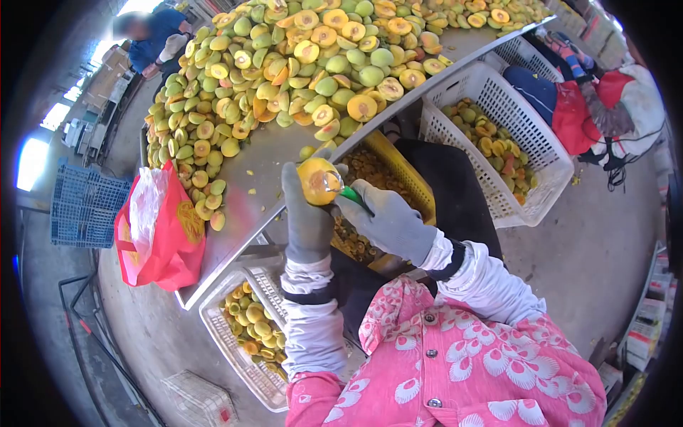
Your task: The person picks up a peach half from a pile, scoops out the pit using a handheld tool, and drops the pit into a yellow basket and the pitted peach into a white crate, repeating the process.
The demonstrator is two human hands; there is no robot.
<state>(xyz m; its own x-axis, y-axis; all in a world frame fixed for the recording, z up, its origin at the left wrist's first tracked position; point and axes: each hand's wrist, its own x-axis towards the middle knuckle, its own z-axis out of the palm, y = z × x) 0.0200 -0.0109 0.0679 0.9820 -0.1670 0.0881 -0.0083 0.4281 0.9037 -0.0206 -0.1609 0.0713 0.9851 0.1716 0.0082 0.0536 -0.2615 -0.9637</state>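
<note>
My left hand [310, 229], in a grey glove, is wrapped round a halved yellow peach [311, 178], its cut face turned up and to the right. My right hand [395, 222], gloved too, grips a green-handled pitting tool [354, 196]. The tool's metal tip touches the middle of the cut face. Below both hands stands a yellow crate [420, 192] with brown pits and scraps in it. Just beyond the hands, a big heap of halved peaches [284, 78] covers much of the metal table [267, 156].
White crates of peach halves stand at right [544, 160] and lower left [213, 313]. A red bag [167, 242] leans by the table's left end, near blue crates [82, 206]. Another person [153, 39] is at far left. Clothing [605, 107] lies at right.
</note>
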